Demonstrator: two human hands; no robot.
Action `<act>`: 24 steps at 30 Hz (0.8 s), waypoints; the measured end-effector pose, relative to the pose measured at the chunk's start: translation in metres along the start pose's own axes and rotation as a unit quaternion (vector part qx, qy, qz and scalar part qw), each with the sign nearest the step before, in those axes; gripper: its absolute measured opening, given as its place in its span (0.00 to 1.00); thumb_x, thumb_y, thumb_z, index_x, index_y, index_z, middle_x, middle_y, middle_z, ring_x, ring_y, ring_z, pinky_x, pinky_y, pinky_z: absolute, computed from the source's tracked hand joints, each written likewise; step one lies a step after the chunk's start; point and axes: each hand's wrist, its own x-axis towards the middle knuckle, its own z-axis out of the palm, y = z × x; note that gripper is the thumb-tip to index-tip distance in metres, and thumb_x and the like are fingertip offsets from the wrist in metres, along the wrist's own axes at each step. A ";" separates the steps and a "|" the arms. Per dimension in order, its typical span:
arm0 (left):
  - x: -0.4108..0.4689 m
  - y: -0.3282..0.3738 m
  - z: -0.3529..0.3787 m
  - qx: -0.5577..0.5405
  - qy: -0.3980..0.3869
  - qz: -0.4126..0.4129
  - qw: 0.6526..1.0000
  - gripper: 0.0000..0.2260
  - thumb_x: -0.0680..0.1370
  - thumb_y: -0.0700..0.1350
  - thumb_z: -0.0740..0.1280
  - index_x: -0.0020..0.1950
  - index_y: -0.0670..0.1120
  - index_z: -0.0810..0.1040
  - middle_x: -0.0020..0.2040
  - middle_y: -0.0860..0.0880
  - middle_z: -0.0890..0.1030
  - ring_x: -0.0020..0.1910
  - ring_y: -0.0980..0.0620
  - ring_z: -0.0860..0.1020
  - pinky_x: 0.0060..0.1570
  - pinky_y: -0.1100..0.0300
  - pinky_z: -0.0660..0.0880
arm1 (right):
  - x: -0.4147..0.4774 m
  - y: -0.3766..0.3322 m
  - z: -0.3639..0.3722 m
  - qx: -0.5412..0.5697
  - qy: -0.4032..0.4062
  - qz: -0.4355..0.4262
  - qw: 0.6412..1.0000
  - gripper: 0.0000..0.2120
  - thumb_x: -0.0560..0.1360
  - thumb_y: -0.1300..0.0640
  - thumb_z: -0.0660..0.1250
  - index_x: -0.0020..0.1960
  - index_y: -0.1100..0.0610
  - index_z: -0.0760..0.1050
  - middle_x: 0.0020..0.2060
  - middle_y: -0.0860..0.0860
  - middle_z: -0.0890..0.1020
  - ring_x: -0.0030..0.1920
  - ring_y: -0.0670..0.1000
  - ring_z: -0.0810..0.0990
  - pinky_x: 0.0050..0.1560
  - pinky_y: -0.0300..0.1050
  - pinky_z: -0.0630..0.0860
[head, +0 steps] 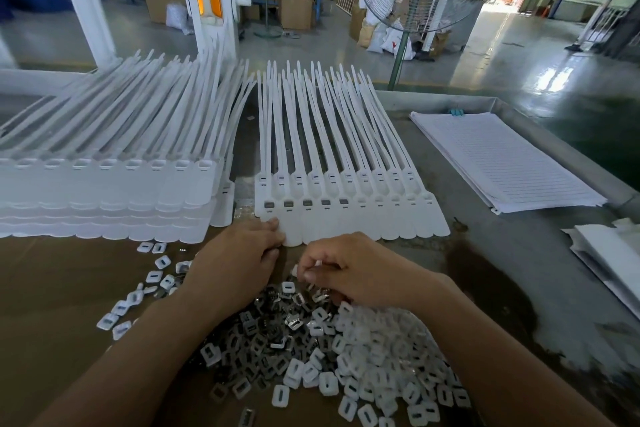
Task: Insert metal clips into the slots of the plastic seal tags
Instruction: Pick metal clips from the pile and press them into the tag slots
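Row of white plastic seal tags [346, 218] laid side by side across the middle of the bench [485, 253], straps pointing toward the far edge. Dark metal showing in the five slots at the left end of the row [306, 203]; slots toward the right end [394, 199] pale and apparently empty. Judged about halfway through this row.

Left hand [239, 263] at the near-left end of the row, fingers fairly flat, fingertips resting on the near edge of the leftmost tags, gripping nothing.

Right hand [349, 270] just in front of the row, fingers curled, thumb and forefinger pinching a small piece [316, 264], probably a clip but too small to confirm.

Directly below the hands, along the near edge on brown cardboard [52, 288], a loose heap of metal clips [277, 333] mixed with white plastic caps [381, 357]. Plenty of supply left.

At the left edge, a tall stack of further tags [104, 198]; filled or not, impossible to tell. Toward the right edge, a sheaf of lined paper [502, 163].
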 end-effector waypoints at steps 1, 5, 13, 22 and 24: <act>0.000 0.000 0.000 -0.002 0.001 -0.004 1.000 0.14 0.77 0.44 0.61 0.62 0.50 0.76 0.68 0.54 0.69 0.66 0.56 0.67 0.59 0.71 0.57 | 0.000 0.000 0.001 0.001 0.002 -0.002 1.000 0.06 0.78 0.57 0.62 0.46 0.55 0.77 0.29 0.39 0.78 0.30 0.36 0.75 0.33 0.27 0.69; 0.000 -0.001 0.000 -0.004 -0.001 -0.005 1.000 0.14 0.78 0.44 0.60 0.63 0.51 0.75 0.69 0.55 0.68 0.67 0.57 0.66 0.60 0.71 0.56 | -0.001 0.004 0.003 -0.002 0.019 0.002 1.000 0.06 0.78 0.57 0.61 0.45 0.53 0.76 0.36 0.43 0.78 0.36 0.40 0.76 0.38 0.33 0.72; -0.001 -0.002 0.004 -0.008 0.002 -0.009 1.000 0.15 0.78 0.46 0.59 0.64 0.53 0.73 0.70 0.57 0.66 0.69 0.59 0.63 0.63 0.71 0.55 | -0.004 0.013 0.005 0.011 0.036 0.005 0.999 0.06 0.77 0.57 0.63 0.47 0.54 0.79 0.35 0.40 0.78 0.34 0.35 0.74 0.38 0.27 0.70; -0.002 -0.003 0.009 -0.014 0.015 -0.010 1.000 0.15 0.78 0.46 0.60 0.64 0.53 0.74 0.69 0.58 0.68 0.67 0.61 0.64 0.58 0.76 0.50 | -0.003 0.009 0.012 -0.067 0.070 -0.006 0.995 0.07 0.72 0.53 0.69 0.49 0.50 0.81 0.43 0.44 0.78 0.43 0.40 0.76 0.44 0.30 0.71; -0.002 -0.003 0.009 -0.011 0.016 -0.007 1.000 0.15 0.78 0.46 0.60 0.64 0.53 0.74 0.68 0.58 0.68 0.67 0.60 0.64 0.57 0.76 0.51 | -0.001 0.007 0.015 -0.106 0.075 0.002 0.992 0.07 0.72 0.52 0.69 0.49 0.49 0.81 0.46 0.44 0.77 0.46 0.44 0.76 0.48 0.37 0.72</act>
